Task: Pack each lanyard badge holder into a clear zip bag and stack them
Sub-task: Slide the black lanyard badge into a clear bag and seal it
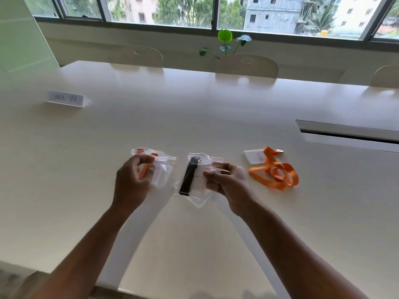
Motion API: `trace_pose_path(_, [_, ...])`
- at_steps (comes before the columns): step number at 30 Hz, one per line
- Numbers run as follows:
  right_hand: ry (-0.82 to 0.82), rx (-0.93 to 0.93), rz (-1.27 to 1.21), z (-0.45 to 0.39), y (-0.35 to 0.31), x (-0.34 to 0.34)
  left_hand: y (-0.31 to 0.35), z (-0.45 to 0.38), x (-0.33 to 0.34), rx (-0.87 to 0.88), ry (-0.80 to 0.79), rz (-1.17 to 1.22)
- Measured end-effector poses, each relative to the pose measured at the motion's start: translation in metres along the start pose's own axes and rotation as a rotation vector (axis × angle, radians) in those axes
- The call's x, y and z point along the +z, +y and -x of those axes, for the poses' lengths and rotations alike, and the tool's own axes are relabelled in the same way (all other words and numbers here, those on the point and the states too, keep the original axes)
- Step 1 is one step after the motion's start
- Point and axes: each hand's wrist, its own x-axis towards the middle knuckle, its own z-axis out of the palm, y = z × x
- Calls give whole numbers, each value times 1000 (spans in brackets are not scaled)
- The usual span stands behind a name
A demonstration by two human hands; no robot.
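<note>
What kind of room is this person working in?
Probably an office meeting room: a long white table with matching chairs along its far side, a folded name card on it, and a wide window facing buildings.

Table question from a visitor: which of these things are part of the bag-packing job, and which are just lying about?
Part of the job:
- zip bag with an orange lanyard, held by the left hand
- zip bag with a black lanyard, held by the right hand
- loose orange lanyard with its badge holder, not yet bagged

Just lying about:
- name card
- plant
- chairs
</note>
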Motion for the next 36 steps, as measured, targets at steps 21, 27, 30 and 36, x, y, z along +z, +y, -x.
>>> trace_pose_path(21, [224, -144, 785, -68, 30, 98, -77, -24, 1, 296, -313, -422])
trace_pose_path(27, [320, -405, 1185, -54, 26, 88, -82, -29, -2, 284, -303, -426])
trace_pose_path(30, [271, -501, 1252, -43, 25, 72, -82, -29, -2, 275, -294, -434])
trace_pose_path(36, [80, -458, 1432, -24, 30, 34, -73, -28, -5, 269, -274, -460])
